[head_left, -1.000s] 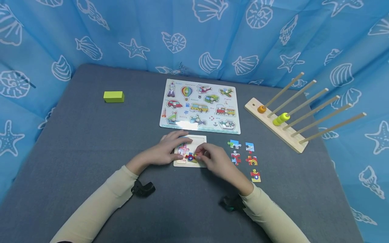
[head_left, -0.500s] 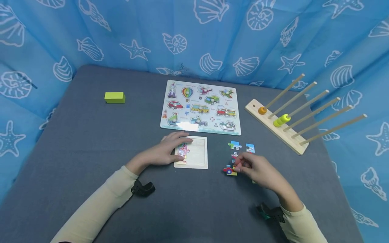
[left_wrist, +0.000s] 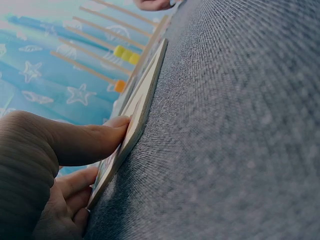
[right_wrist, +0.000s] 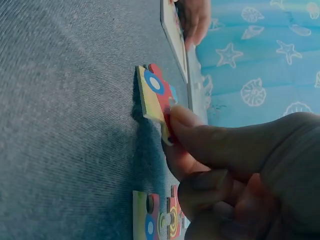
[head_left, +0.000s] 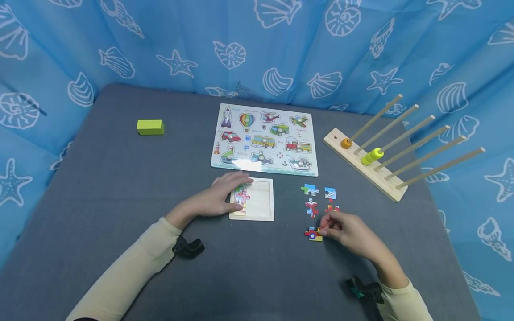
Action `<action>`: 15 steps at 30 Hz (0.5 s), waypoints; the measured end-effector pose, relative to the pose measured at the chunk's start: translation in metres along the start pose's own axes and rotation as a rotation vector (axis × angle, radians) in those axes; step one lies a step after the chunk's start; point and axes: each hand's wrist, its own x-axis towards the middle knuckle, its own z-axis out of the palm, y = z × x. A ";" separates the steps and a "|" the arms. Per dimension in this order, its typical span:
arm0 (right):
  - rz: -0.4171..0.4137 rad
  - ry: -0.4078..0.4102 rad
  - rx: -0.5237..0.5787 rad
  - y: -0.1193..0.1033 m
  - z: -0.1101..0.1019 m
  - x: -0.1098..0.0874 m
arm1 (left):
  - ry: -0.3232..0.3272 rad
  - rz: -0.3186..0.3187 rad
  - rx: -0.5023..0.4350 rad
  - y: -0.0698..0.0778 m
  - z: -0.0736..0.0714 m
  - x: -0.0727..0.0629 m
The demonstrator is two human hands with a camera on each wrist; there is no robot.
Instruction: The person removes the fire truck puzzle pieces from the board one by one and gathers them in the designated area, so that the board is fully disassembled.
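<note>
My left hand (head_left: 215, 196) rests on the left side of a small square wooden puzzle tray (head_left: 260, 217), with its thumb on the tray's face. Joined pink puzzle pieces (head_left: 242, 197) fill part of that left side, partly covered by the hand. Between thumb and fingertips, my right hand (head_left: 350, 232) pinches a red, yellow and blue puzzle piece (right_wrist: 155, 90). In the right wrist view this piece is tilted over the cloth. Near the right hand lie loose puzzle pieces: a red-and-white one (head_left: 311, 207), a blue-and-green one (head_left: 310, 190) and a blue one (head_left: 330, 193). A red one (head_left: 331, 208) is partly hidden.
Behind the tray lies a vehicle peg puzzle board (head_left: 265, 139). A wooden rack (head_left: 365, 165) with slanting pegs, orange and yellow beads stands to the right. A green block (head_left: 150, 127) sits at the back left. A blue curtain (head_left: 257, 44) hangs behind the grey table (head_left: 160, 169).
My right hand has moved right and away from the tray with the red, yellow and blue puzzle piece, to beside the loose pieces. The left hand has stayed on the tray.
</note>
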 end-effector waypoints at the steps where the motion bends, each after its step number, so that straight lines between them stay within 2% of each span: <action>1: 0.004 0.002 -0.011 0.000 0.000 0.001 | 0.002 0.001 0.001 0.000 0.000 0.000; 8: 0.044 0.059 -0.162 -0.009 0.003 0.001 | -0.001 -0.004 -0.002 0.001 -0.001 0.001; 15: 0.040 0.033 -0.354 -0.028 0.012 -0.002 | 0.001 0.004 -0.004 0.001 -0.001 0.000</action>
